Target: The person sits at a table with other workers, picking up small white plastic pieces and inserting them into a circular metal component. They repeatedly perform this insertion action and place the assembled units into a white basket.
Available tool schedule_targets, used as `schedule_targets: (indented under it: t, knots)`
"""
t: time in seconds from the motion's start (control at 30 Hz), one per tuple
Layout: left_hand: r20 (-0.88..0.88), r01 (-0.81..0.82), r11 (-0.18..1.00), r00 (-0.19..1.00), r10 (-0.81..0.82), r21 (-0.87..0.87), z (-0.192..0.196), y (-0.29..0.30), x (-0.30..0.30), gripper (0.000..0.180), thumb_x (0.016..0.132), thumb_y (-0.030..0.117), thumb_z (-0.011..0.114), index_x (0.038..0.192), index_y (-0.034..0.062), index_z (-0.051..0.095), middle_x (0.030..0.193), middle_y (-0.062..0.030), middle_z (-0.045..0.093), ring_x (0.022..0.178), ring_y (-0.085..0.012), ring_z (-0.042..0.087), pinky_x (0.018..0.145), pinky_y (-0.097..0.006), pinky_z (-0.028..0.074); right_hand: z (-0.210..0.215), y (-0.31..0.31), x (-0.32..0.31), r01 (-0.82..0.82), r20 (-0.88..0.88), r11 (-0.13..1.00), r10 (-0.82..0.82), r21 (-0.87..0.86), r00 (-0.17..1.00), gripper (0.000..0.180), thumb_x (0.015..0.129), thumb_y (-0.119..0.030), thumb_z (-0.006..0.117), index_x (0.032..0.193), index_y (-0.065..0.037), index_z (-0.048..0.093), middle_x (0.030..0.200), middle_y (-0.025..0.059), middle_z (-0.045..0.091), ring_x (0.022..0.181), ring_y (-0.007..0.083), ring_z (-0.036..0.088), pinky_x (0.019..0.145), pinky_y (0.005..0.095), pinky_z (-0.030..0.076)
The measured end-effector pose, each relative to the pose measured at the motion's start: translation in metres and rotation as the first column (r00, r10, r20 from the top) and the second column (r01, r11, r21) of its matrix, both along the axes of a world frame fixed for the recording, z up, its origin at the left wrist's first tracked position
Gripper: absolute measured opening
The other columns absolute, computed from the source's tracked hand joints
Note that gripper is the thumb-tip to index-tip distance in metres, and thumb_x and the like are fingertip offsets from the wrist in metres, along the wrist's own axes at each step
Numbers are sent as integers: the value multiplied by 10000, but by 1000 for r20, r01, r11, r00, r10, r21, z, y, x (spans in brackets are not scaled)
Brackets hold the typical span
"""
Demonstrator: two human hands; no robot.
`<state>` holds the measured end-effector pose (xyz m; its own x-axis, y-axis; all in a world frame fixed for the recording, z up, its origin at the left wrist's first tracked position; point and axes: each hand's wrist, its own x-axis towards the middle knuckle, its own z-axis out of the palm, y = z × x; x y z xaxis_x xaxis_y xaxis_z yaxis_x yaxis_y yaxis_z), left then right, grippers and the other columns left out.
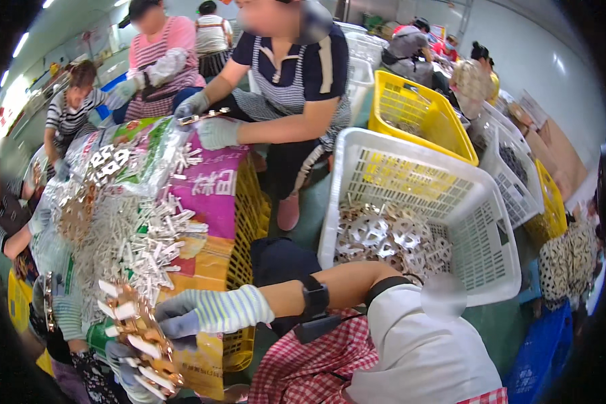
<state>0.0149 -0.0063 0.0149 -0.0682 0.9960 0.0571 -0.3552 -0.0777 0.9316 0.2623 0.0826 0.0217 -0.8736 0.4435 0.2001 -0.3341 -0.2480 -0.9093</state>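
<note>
A shiny copper-coloured openwork piece (145,337) with several white strips across it is held tilted at the lower left. My left hand (124,374), in a grey glove, grips it from below and is partly hidden behind it. My right hand (209,314), in a grey glove with a striped cuff, closes its fingers at the piece's right edge; the fingertips are partly hidden. Just beyond my hands, a heap of loose white strips (138,236) spreads over the covered work surface (212,182).
A white crate (491,236) of shiny openwork pieces (384,236) stands at my right, a yellow crate (444,124) behind it. Yellow crates (249,215) support the work surface. Across it, a co-worker (296,81) holds a shiny strip; another gloved hand (67,313) is close at left.
</note>
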Motion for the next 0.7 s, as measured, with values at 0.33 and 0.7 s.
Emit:
schedule_targets:
  t: [0.33, 0.7]
  knots:
    - [773, 560, 802, 595, -218, -205, -43, 24, -59, 629, 1047, 188, 430, 1632, 250, 207, 1505, -243, 478, 845, -142, 610, 810, -286, 529, 45, -37, 347, 805, 283, 305, -942, 509, 178, 343, 1031, -249, 554, 1234, 3, 668, 955, 29, 688, 822, 83, 619, 745, 249, 524]
    - [-405, 100, 983, 901, -154, -152, -73, 11, -51, 465, 1059, 165, 467, 1451, -81, 427, 1384, -183, 525, 1165, -291, 587, 1025, -452, 495, -152, -220, 686, 498, 709, 550, -278, 671, -648, 239, 889, -198, 691, 1071, -64, 768, 880, 77, 755, 752, 199, 689, 717, 344, 553]
